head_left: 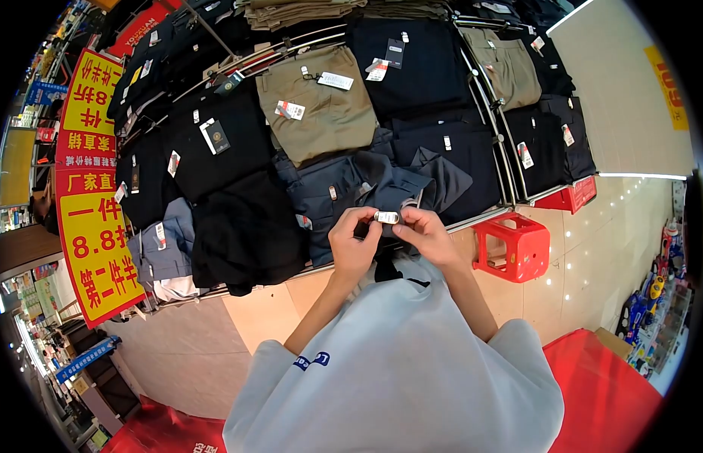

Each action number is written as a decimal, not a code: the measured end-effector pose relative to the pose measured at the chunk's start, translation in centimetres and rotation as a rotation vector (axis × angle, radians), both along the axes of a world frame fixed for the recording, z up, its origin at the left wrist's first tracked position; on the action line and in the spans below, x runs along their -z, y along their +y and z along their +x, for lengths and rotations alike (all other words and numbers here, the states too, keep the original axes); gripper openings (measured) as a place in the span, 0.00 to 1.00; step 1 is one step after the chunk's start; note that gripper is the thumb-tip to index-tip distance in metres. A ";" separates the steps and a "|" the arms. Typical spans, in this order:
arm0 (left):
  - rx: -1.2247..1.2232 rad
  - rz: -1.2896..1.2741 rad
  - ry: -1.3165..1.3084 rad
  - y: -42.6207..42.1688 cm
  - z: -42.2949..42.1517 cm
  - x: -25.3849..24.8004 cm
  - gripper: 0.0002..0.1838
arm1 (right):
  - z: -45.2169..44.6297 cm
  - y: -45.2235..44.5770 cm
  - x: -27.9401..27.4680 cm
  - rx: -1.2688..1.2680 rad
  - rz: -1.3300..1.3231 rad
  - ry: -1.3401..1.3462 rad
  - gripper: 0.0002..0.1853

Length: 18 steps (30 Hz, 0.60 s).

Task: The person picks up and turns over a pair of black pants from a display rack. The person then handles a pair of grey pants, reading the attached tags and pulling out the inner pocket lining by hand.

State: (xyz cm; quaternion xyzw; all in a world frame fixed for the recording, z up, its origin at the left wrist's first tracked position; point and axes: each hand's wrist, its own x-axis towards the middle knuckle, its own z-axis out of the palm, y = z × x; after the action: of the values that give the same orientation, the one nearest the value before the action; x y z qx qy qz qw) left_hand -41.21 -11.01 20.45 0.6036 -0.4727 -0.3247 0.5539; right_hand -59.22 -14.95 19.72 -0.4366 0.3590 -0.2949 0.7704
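A pair of dark grey trousers (397, 183) lies bunched at the front edge of the rack, its waist pulled toward me. At that edge shows a small white size label (386, 217) with dark print. My left hand (354, 240) is closed in a pinch at the label's left end. On the other side, my right hand (427, 235) pinches the cloth by the label's right end. Fingers hide part of the cloth. Just beyond lie folded khaki trousers (321, 113) with tags.
Stacked dark trousers (215, 143) fill the sloping metal rack (484, 90). A red plastic stool (514, 248) stands on the tiled floor to the right. Red-and-yellow sale signs (95, 189) line the left side. A white panel (623, 90) rises at the right.
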 end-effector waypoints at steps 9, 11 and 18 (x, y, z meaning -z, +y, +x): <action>0.149 0.016 0.066 0.3 -0.5 -0.2 0.12 | 0.0 -0.8 -1.1 0.134 -0.095 0.011 0.05; 0.183 -0.003 0.059 0.3 -0.7 -0.2 0.14 | -0.3 -1.0 -1.4 0.132 -0.093 0.015 0.05; 0.169 -0.029 0.008 0.5 -1.4 -0.5 0.16 | -0.3 -1.0 -1.7 0.110 -0.080 0.006 0.04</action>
State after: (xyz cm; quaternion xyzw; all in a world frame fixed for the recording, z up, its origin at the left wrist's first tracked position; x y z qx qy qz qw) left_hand -42.56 -10.48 20.93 0.5521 -0.5244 -0.3661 0.5349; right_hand -59.49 -15.93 21.44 -0.4477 0.3727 -0.3496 0.7338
